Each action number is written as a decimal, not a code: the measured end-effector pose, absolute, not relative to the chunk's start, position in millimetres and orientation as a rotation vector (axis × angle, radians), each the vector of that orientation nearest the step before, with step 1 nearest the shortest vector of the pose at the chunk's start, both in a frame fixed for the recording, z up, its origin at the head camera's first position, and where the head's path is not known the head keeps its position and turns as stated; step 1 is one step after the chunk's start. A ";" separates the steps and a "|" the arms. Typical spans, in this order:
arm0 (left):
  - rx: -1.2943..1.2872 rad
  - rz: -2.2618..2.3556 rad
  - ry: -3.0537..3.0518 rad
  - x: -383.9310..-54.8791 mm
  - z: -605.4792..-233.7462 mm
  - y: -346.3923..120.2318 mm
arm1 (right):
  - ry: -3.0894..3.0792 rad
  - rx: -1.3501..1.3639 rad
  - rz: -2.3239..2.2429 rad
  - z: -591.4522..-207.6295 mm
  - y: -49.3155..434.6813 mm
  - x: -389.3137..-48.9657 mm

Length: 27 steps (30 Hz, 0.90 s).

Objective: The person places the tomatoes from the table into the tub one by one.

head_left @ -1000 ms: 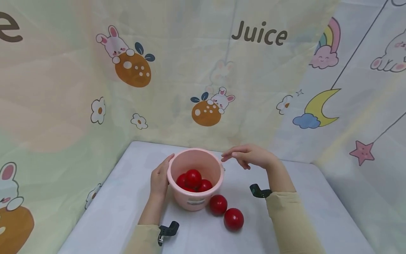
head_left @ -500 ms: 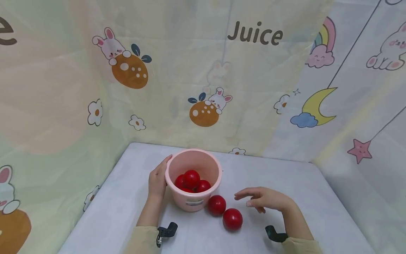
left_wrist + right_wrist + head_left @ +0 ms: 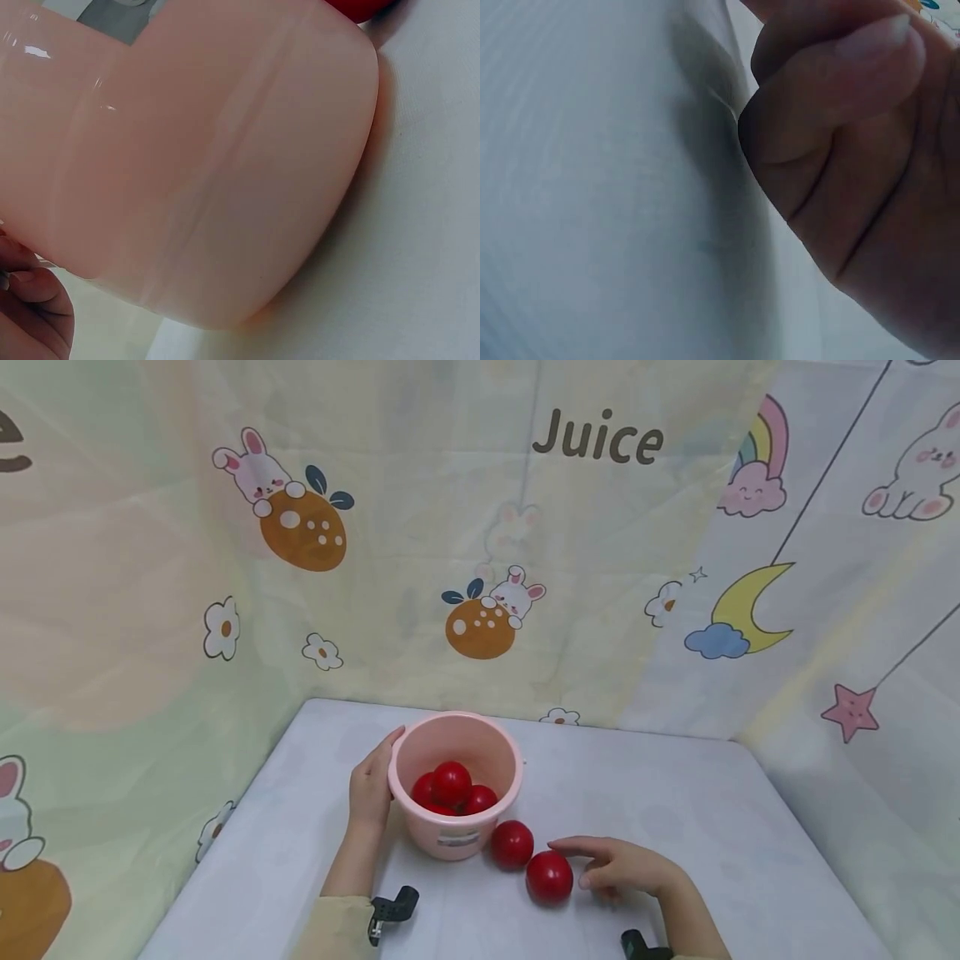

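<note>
A pink plastic bucket (image 3: 457,843) stands upright on the table with several glossy red balls (image 3: 452,783) inside. My left hand (image 3: 371,783) holds it by the left side near the rim; in the left wrist view my left fingers (image 3: 34,292) curl by the bucket wall (image 3: 225,150). Two more red balls lie outside: one ball (image 3: 512,845) close by the bucket's lower right, the other ball (image 3: 549,877) nearer me. Around the right of this nearer ball is my right hand (image 3: 626,866), index finger extended over its top, thumb beside it. Whether they touch cannot be seen.
The white tabletop (image 3: 675,793) extends to both sides and behind the bucket. A printed curtain (image 3: 405,527) closes off the back and sides. Each wrist carries a black camera mount (image 3: 395,906).
My right hand has come down from beside the bucket's right rim toward the front, reaching the nearer red ball. My left hand keeps its hold on the bucket, which stays put.
</note>
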<state>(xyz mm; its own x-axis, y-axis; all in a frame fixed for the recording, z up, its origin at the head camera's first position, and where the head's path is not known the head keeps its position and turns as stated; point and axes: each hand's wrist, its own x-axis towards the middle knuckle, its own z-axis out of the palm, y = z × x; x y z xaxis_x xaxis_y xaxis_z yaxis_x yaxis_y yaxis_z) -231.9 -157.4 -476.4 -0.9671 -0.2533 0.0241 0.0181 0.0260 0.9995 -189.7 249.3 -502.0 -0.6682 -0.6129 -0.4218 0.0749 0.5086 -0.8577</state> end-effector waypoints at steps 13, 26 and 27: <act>0.242 -2.038 -2.108 -232.2 -476.7 -157.1 | 2.079 -0.381 -1.210 -509.0 240.1 -189.4; 0.247 -2.051 -2.103 -232.2 -477.4 -157.0 | 2.085 -0.377 -1.233 -512.2 238.8 -189.8; 0.244 -2.046 -2.102 -232.0 -477.3 -156.9 | 2.084 -0.375 -1.235 -512.2 238.8 -189.8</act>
<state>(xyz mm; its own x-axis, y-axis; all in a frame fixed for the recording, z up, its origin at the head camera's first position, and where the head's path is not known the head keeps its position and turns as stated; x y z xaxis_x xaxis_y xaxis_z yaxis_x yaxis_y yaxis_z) -232.0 -156.9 -477.3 -0.9670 -0.2535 0.0262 0.0194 0.0295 0.9994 -189.8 238.8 -512.2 -0.7297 -0.5511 -0.4047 0.0902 0.5091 -0.8560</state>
